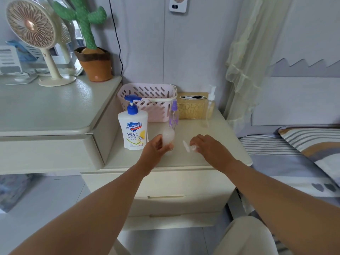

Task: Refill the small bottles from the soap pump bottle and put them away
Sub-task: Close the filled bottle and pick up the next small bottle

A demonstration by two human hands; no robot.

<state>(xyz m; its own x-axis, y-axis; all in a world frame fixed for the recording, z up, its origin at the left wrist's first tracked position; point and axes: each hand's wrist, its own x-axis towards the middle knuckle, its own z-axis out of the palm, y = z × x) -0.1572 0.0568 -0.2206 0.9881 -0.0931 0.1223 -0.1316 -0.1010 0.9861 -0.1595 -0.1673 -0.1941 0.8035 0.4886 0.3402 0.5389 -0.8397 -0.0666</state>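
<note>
On the cream nightstand stands the white soap pump bottle with a blue pump head. Just to its right my left hand grips a small frosted bottle, upright and uncapped. My right hand holds that bottle's small clear pump cap low over the tabletop, its tube pointing left. A small purple spray bottle stands behind the frosted one. A taller clear pump bottle stands at the back right.
A pink slotted basket sits at the back of the nightstand beside a gold tissue box. A higher dresser at left carries a fan and potted cactus toy. A bed lies to the right.
</note>
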